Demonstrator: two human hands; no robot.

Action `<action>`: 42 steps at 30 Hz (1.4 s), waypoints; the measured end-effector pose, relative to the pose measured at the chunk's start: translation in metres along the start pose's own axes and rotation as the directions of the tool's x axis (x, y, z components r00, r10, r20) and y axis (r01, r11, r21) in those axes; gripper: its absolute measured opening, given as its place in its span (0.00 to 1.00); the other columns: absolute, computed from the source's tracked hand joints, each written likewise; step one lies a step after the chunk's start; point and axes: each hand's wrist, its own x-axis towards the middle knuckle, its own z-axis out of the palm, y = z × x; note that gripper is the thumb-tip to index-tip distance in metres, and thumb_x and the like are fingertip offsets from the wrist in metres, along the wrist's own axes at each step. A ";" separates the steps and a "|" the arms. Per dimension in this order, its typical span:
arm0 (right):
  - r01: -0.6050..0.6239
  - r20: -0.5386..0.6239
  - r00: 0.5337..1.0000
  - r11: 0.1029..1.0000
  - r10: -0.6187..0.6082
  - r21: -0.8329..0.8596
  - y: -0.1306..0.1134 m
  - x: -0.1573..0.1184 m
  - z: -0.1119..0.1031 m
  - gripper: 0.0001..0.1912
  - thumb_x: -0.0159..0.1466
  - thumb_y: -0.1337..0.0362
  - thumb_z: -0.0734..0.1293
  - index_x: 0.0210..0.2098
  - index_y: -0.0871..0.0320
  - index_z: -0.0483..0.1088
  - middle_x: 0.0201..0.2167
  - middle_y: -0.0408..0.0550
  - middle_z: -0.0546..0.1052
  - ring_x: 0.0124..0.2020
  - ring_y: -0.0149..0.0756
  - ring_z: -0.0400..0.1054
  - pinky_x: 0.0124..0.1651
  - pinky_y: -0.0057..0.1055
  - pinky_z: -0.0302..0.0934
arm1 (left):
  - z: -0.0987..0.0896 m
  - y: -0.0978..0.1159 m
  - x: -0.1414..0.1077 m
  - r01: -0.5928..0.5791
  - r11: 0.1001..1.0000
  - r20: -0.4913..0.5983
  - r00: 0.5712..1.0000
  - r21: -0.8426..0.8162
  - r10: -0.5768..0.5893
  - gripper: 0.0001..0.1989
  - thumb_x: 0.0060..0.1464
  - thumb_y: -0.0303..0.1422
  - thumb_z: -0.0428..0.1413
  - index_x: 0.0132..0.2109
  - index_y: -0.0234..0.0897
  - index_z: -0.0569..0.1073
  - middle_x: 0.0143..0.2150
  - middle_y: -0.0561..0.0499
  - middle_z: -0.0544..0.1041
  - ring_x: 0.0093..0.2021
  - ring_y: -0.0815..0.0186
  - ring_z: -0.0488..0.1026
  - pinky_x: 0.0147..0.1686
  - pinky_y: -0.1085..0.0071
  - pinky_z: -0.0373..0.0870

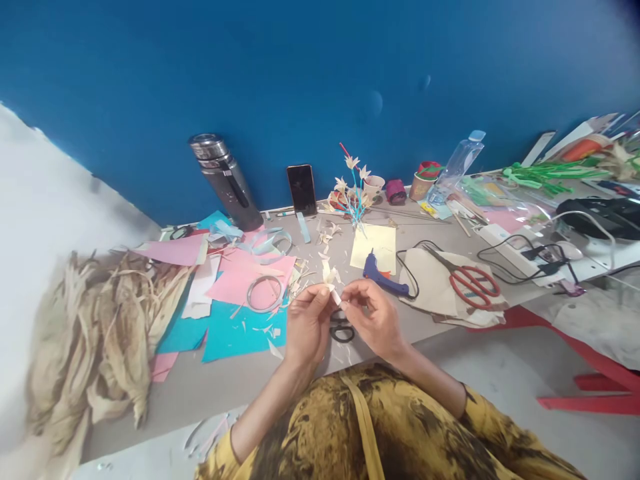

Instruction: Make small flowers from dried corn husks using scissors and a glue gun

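Observation:
Between the fingertips of my left hand [307, 323] is a small cream husk flower [329, 272], its pale petals pointing up and away from me. My right hand [374, 321] pinches the lower end of a short white strip [337, 297] at the flower's base. Whether the strip is wrapped round the base or only laid against it, I cannot tell. Under the hands lie black-handled scissors [343, 333], partly covered. Beyond them, several finished cream flowers on blue stems [356, 200] stand upright. A blue glue gun [384, 277] rests right of my right hand.
Dried husks [110, 340] hang over the left table edge. Pink paper [240, 273], blue paper [235, 333] and a tape ring [265, 294] lie left. A flask [227, 180] and phone [301, 190] stand behind. Red-handled scissors [475, 287] and a power strip [515, 253] are right.

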 end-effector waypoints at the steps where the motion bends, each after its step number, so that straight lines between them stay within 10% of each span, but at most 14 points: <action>1: -0.003 0.000 1.000 1.000 0.003 0.001 0.000 0.000 0.000 0.05 0.61 0.70 0.67 0.37 0.55 0.70 0.32 0.43 0.76 0.27 0.30 0.66 0.30 0.27 0.63 | 0.001 0.000 0.000 -0.014 1.000 -0.001 1.000 0.007 0.014 0.11 0.40 0.34 0.72 0.27 0.34 0.79 0.26 0.52 0.76 0.28 0.71 0.71 0.34 0.73 0.69; 29: -0.161 0.006 0.987 0.986 0.160 0.050 0.019 -0.007 -0.011 0.05 0.63 0.63 0.69 0.37 0.56 0.71 0.31 0.44 0.75 0.28 0.32 0.68 0.32 0.27 0.64 | -0.016 -0.009 -0.004 -0.014 0.996 0.030 0.999 0.089 0.012 0.09 0.39 0.32 0.71 0.25 0.36 0.79 0.26 0.53 0.74 0.29 0.70 0.70 0.33 0.72 0.68; 35: -0.217 0.031 0.975 0.975 0.219 -0.045 0.026 -0.011 -0.022 0.05 0.61 0.63 0.69 0.34 0.56 0.70 0.28 0.43 0.75 0.27 0.32 0.66 0.30 0.27 0.62 | -0.033 0.007 -0.004 0.068 0.992 0.007 0.998 -0.110 -0.068 0.11 0.38 0.31 0.73 0.26 0.36 0.77 0.34 0.51 0.77 0.31 0.70 0.71 0.29 0.73 0.68; 42: -0.255 0.173 0.919 0.867 0.355 -0.428 0.031 -0.013 -0.021 0.03 0.59 0.65 0.68 0.34 0.54 0.71 0.28 0.42 0.79 0.28 0.36 0.72 0.32 0.29 0.60 | -0.045 0.010 -0.012 0.234 0.970 0.036 0.971 0.063 -0.237 0.12 0.37 0.30 0.73 0.28 0.32 0.79 0.31 0.46 0.81 0.33 0.62 0.79 0.41 0.65 0.76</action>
